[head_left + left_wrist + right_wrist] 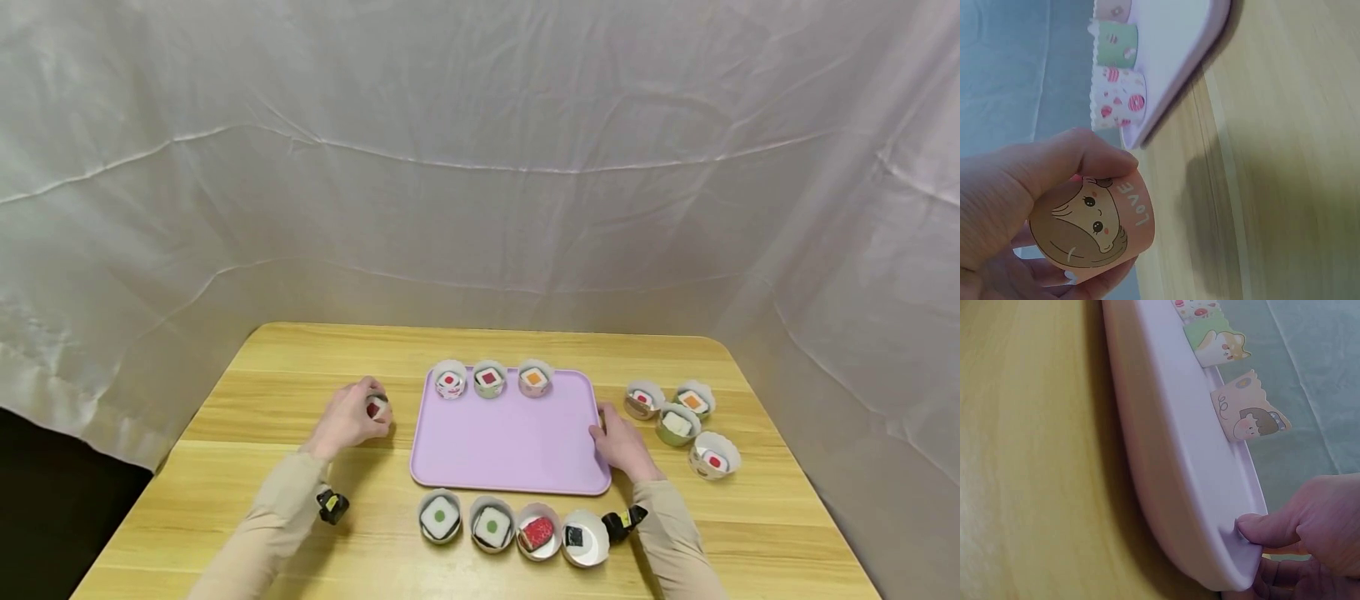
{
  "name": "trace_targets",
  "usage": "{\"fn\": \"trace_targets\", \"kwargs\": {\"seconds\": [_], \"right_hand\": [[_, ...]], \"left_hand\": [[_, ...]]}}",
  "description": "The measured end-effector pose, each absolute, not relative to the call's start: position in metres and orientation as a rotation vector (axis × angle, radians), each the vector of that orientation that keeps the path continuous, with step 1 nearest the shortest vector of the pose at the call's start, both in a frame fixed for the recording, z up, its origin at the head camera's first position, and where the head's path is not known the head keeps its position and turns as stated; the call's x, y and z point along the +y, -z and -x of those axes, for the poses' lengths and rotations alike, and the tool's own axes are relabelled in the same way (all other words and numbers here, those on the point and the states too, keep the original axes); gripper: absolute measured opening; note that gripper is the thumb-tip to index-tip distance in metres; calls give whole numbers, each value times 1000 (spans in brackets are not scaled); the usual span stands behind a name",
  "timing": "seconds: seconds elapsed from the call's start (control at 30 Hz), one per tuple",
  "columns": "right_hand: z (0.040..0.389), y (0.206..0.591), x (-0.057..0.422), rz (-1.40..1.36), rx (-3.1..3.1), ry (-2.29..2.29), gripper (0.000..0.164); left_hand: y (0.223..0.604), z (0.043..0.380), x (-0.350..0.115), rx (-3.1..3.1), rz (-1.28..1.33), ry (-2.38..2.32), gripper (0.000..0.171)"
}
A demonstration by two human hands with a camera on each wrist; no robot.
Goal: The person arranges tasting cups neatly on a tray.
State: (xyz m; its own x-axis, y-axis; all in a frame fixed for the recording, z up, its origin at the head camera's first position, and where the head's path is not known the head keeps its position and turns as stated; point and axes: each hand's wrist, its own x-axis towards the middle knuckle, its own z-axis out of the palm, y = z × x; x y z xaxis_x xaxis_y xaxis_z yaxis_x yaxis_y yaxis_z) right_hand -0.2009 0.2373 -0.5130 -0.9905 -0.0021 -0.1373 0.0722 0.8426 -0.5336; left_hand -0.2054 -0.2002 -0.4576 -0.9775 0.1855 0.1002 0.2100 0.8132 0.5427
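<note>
My left hand (351,421) grips a pink paper baking cup (1100,222) between thumb and fingers, left of the purple tray (510,442). A cartoon girl and the word LOVE decorate the cup; a white piece with a dark red centre shows inside it. The cup's shadow falls apart from it on the wood. On the tray's right edge, my right hand (624,442) pinches the rim, thumb on top and fingers underneath. Along the tray's back stand a white patterned cup (450,382), a green cup (490,380) and a pink cup (536,379), each with a sushi-like piece inside.
Several filled cups stand right of the tray, including a green one (677,425) and a white one (714,457). In front are two cups with green-dotted pieces, a cup with a red piece (538,532) and one with a black-wrapped piece (585,537). Grey curtains (480,208) enclose the table.
</note>
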Motion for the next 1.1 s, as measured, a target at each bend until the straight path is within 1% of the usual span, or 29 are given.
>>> {"fn": "trace_targets", "kwargs": {"seconds": [0.33, 0.6, 0.87, 1.1], "right_hand": [[200, 511, 237, -65, 2878, 846, 48], [200, 512, 237, -52, 2884, 858, 49], [200, 511, 237, -53, 2874, 868, 49], [200, 510, 237, -46, 2880, 879, 49]], "left_hand": [[453, 202, -177, -2898, 402, 955, 45], [451, 201, -158, -2922, 414, 1046, 47], [449, 202, -142, -2901, 531, 1032, 45], [443, 203, -124, -2904, 614, 1012, 50]]}}
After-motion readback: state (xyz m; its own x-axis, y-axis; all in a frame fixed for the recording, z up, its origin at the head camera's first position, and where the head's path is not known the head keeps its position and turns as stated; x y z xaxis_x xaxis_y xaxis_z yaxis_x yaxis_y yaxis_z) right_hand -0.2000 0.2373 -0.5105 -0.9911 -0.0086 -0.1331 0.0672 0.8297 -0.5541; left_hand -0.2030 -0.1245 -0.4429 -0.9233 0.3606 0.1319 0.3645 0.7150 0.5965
